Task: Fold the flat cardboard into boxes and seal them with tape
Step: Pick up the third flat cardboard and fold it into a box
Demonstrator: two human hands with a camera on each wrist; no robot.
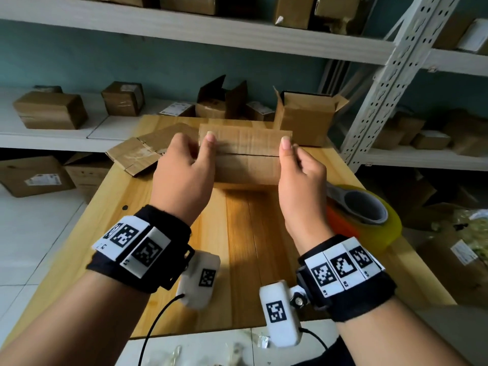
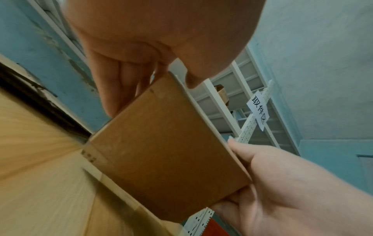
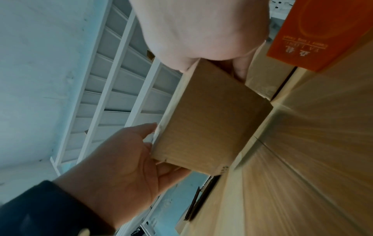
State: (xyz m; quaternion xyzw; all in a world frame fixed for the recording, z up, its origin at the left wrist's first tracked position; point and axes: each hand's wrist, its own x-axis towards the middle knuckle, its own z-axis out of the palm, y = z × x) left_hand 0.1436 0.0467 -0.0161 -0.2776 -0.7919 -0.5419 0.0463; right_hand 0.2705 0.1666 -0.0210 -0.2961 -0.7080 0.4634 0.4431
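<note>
— Two hands on one piece: the left hand (image 1: 182,178) and the right hand (image 1: 299,175) hold a brown cardboard box (image 1: 247,154) at centre frame, above the wooden table (image 1: 243,249). How are the fingers set?

— Each thumb lies flat along the top face near a corner. In the left wrist view the left hand's fingers (image 2: 113,89) curl under the box's end, so it is pinched between thumb and fingers. The right hand does the same at the other end, its fingers (image 3: 240,68) tucked behind the edge.

— And the box's shape?

— Rectangular, matte and ribbed, with a dark slit running across the top where two flaps meet. From below its side is a plain smooth panel (image 2: 165,151). Whether it touches the table I cannot tell.

— What else lies around?

— At the right edge of the frame, a thick roll of yellowish clear tape (image 1: 369,215) with a grey core, on an orange holder. Left of centre lies flattened cardboard (image 1: 148,151), creased and scuffed. Upper right of centre stands an open box (image 1: 303,120) with its flaps up. Pale metal shelves (image 1: 396,83) with perforated posts carry more boxes behind.
</note>
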